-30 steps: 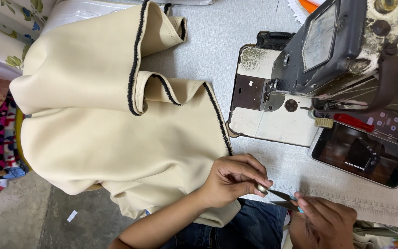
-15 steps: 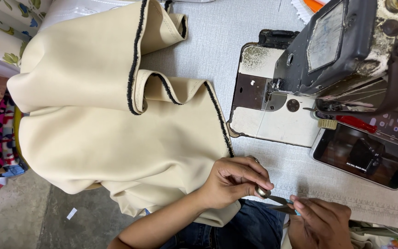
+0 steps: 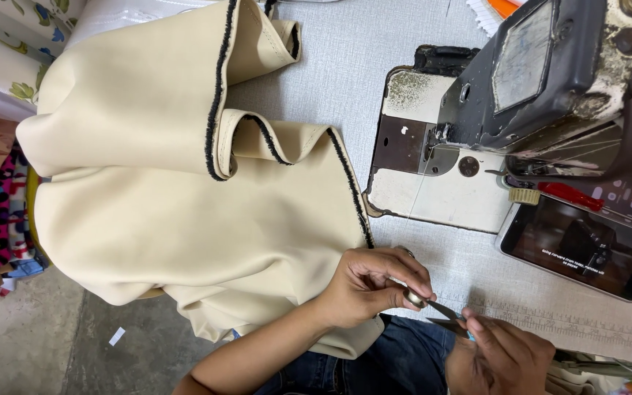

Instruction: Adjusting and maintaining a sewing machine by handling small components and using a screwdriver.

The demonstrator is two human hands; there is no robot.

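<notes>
Cream leatherette panel [image 3: 184, 219], edged in black piping, lies heaped over the left half of the grey worktop [image 3: 345, 66], its lower fold hanging past the near edge. Left hand [image 3: 374, 289] is closed, fingertips pinching small thread snips [image 3: 437, 313]; right hand [image 3: 502, 358] is curled, fingertips meeting the blade tips, where it seems to pinch something too fine to tell. Risks, as judged: the blades could nick a fingertip or the panel's corner close beside them; the overhanging fold could drag the panel off the worktop. Sewing machine [image 3: 535, 95] and phone [image 3: 583, 245] crowd the right; open room remains only in the strip between panel and machine.
</notes>
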